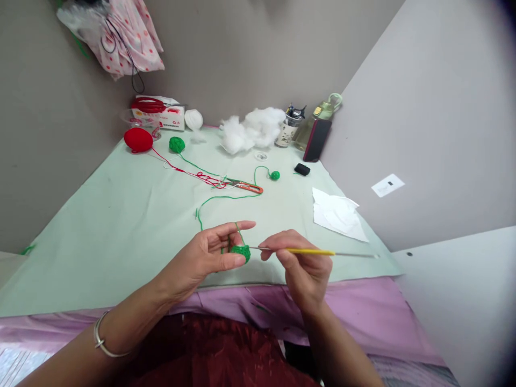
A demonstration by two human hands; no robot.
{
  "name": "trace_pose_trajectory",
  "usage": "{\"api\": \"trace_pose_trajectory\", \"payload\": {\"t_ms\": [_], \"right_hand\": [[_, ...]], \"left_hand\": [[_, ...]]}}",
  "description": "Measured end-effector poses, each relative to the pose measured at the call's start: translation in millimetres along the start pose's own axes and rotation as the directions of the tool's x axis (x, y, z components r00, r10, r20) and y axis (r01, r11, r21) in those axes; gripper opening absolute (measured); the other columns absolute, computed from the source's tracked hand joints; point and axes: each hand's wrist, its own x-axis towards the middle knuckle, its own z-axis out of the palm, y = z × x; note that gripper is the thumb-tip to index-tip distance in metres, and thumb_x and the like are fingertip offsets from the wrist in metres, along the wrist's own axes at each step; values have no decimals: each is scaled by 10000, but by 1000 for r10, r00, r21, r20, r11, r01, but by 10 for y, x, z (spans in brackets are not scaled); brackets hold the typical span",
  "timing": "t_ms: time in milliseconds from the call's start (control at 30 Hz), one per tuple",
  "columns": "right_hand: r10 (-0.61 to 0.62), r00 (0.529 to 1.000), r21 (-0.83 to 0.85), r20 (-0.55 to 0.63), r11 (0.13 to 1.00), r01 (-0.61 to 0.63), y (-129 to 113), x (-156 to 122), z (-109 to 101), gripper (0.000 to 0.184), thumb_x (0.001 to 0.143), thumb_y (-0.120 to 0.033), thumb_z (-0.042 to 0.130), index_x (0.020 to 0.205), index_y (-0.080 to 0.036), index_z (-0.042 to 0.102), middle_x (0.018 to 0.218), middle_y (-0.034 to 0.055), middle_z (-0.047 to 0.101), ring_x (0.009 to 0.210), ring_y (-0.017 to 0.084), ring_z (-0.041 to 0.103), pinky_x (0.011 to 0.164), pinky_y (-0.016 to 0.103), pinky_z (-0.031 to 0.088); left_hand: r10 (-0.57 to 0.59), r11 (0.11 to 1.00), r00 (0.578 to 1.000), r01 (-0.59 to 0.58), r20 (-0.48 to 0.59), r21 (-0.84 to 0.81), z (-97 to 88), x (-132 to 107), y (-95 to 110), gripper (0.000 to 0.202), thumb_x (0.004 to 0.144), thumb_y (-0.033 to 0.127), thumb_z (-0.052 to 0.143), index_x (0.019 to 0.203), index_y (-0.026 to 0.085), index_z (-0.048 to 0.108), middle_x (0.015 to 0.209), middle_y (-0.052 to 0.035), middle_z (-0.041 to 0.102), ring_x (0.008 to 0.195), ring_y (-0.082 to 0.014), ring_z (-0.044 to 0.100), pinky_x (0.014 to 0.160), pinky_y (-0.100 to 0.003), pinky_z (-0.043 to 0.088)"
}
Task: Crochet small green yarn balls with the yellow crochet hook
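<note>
My left hand (209, 250) pinches a small green crochet piece (242, 252) between thumb and fingers. A strand of green yarn (238, 232) runs from the piece up over its raised index finger. Gripped in my right hand (300, 263) is a crochet hook (310, 251) with a yellow handle and metal ends. The hook's left end reaches the edge of the green piece; whether it sits inside a stitch I cannot tell. Beyond the hands, a loose green strand curves over the cloth towards orange-handled thread snips (245, 186). A small green crocheted ball (274, 175) lies farther back.
Along the back are a red yarn ball (138, 140), a green yarn ball (177, 144), white stuffing (252, 129), a pen cup (286, 131), a bottle (322, 110) and a leaning phone (317, 140). White paper (338, 214) and a black case (302, 169) lie right. Walls enclose the table.
</note>
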Motion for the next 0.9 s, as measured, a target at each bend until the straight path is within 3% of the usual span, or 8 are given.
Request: {"api": "trace_pose_trajectory", "payload": {"t_ms": [133, 233, 300, 400, 467, 633, 733, 900], "right_hand": [[224, 975, 297, 10, 930, -217, 23, 61, -3, 124, 964, -297, 698, 927, -233, 798, 784, 23, 741, 586, 142, 668, 551, 281, 562], [221, 974, 249, 40, 942, -224, 58, 48, 68, 144, 982, -309, 669, 951, -246, 795, 780, 17, 715, 596, 140, 663, 543, 276, 563], [60, 998, -58, -2, 997, -60, 92, -21, 127, 168, 986, -221, 654, 1033, -282, 803, 880, 35, 729, 727, 157, 696, 641, 301, 597], [-337, 941, -510, 37, 803, 308, 166, -152, 201, 374, 958, -102, 648, 1220, -341, 769, 1047, 71, 752, 932, 205, 714, 761, 351, 622], [-448, 892, -541, 48, 739, 401, 202, -197, 232, 444, 956, -85, 641, 1296, -356, 732, 1089, 76, 756, 966, 217, 711, 765, 364, 627], [-194, 979, -208, -57, 962, 179, 119, -114, 214, 382, 975, -79, 623, 1207, -346, 766, 1033, 47, 760, 926, 191, 714, 741, 334, 605], [-89, 994, -82, -62, 993, 84, 50, -57, 149, 283, 995, -128, 617, 1130, -305, 791, 971, 39, 779, 896, 190, 711, 782, 352, 591], [140, 983, 189, -123, 975, -115, 50, -7, 57, 147, 981, -233, 674, 981, -265, 818, 866, 23, 760, 684, 141, 676, 652, 300, 556]], "left_hand": [[61, 994, 998, -62, 17, 92, -10, -4, -16, 499, 807, 293, 864, 1290, 361, 757, 946, 10, 544, 861, -132, 494, 725, -243, 410], [123, 987, 991, -117, -44, 109, 49, 1, -53, 554, 812, 265, 860, 1346, 327, 726, 982, 1, 600, 971, -161, 551, 900, -284, 443], [131, 989, 987, -124, -88, 78, 105, 5, -92, 589, 814, 271, 861, 1380, 302, 700, 995, -4, 635, 1015, -178, 579, 971, -315, 444], [110, 993, 987, -114, -115, -32, 170, 3, -151, 540, 828, 317, 854, 1350, 306, 718, 1021, -3, 657, 1070, -192, 597, 1006, -328, 451], [76, 990, 993, -86, -95, -114, 182, -3, -170, 494, 826, 336, 856, 1307, 312, 747, 1037, -6, 671, 1083, -195, 602, 1020, -329, 444], [17, 979, 1000, -15, 9, -205, 126, -8, -127, 469, 861, 347, 813, 1321, 279, 747, 1128, -55, 714, 1144, -221, 583, 1028, -329, 410], [8, 978, 1000, -6, 7, -211, 78, -4, -75, 437, 884, 320, 777, 1316, 262, 752, 1143, -59, 718, 1110, -210, 581, 1007, -312, 399], [2, 975, 999, 8, 47, -224, 45, -1, -18, 364, 873, 319, 755, 1215, 209, 807, 1031, -58, 727, 964, -178, 584, 915, -274, 418]]}}
